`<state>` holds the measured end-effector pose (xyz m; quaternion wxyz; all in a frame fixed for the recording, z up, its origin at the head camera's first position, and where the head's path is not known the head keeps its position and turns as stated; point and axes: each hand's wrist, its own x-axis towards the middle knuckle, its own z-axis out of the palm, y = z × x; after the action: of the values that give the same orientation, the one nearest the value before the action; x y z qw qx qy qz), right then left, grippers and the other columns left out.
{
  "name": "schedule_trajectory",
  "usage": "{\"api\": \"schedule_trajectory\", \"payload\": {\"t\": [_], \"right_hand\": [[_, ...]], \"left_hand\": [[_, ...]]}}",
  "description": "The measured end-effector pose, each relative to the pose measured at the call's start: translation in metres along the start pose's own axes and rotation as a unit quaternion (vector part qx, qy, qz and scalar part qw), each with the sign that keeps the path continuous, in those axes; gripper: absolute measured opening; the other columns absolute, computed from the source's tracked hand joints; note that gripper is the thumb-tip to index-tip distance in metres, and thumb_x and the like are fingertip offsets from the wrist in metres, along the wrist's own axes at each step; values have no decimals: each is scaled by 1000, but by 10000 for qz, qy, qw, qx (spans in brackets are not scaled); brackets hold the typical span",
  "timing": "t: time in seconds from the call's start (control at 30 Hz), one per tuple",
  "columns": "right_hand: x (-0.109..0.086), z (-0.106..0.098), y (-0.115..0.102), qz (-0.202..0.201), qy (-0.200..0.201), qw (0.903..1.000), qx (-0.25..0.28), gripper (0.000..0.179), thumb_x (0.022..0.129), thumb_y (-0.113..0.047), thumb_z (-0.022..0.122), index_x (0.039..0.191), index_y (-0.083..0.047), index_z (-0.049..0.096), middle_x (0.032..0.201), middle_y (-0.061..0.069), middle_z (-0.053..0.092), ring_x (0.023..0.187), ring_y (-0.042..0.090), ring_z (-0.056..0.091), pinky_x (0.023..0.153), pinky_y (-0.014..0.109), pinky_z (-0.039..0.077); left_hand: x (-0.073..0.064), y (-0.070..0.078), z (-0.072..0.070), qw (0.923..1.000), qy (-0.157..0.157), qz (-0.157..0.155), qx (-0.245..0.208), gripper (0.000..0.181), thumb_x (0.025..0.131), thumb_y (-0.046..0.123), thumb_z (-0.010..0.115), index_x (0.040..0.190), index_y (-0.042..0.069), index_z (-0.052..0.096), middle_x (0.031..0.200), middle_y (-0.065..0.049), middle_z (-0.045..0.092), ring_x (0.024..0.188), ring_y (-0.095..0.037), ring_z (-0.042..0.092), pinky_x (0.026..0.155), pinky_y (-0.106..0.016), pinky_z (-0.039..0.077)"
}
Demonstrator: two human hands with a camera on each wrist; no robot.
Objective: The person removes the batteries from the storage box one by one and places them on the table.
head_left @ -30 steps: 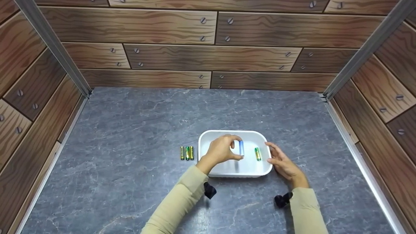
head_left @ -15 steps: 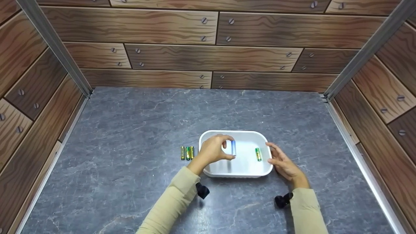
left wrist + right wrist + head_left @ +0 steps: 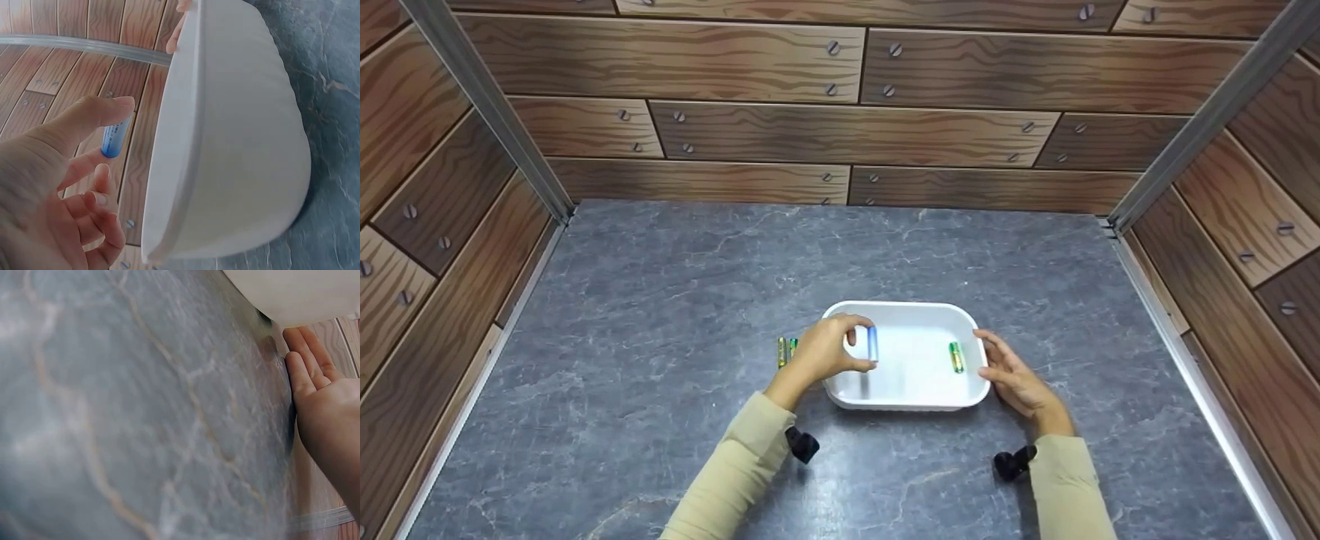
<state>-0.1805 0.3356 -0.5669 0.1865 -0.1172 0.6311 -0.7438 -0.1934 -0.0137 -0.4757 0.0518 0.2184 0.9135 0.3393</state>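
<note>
Left hand [image 3: 826,350]: thumb and a finger pinch the blue battery [image 3: 873,344] above the tub [image 3: 911,386], not set down. Right hand [image 3: 1020,384]: fingers spread, touching the tub's right end. One green battery [image 3: 956,358] lies inside; at least two outer batteries [image 3: 781,352] remain outside.

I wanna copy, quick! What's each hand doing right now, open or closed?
Left hand: closed, pinching a blue battery.
Right hand: open, touching the right end of the tub.
</note>
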Motion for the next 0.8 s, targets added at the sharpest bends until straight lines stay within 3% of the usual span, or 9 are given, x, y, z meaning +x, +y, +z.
{"api": "schedule_trajectory", "payload": {"t": [0.57,0.8], "right_hand": [[-1,1,-2,51,32,10000,-32,55,92,1,55,133,-32,41,131,-10,49,120,1,52,97,18,43],[0,1,-1,-34,-28,10000,34,55,92,2,55,134,-30,41,132,-9,50,120,1,52,97,19,44]], "left_hand": [[-12,-21,-13,9995,175,-215,-127,53,68,28,86,116,15,67,80,0,57,64,-9,39,57,-21,30],[-16,-31,-19,9990,215,-291,-253,52,68,26,86,115,14,68,81,-5,62,63,-10,40,57,-22,30]]}}
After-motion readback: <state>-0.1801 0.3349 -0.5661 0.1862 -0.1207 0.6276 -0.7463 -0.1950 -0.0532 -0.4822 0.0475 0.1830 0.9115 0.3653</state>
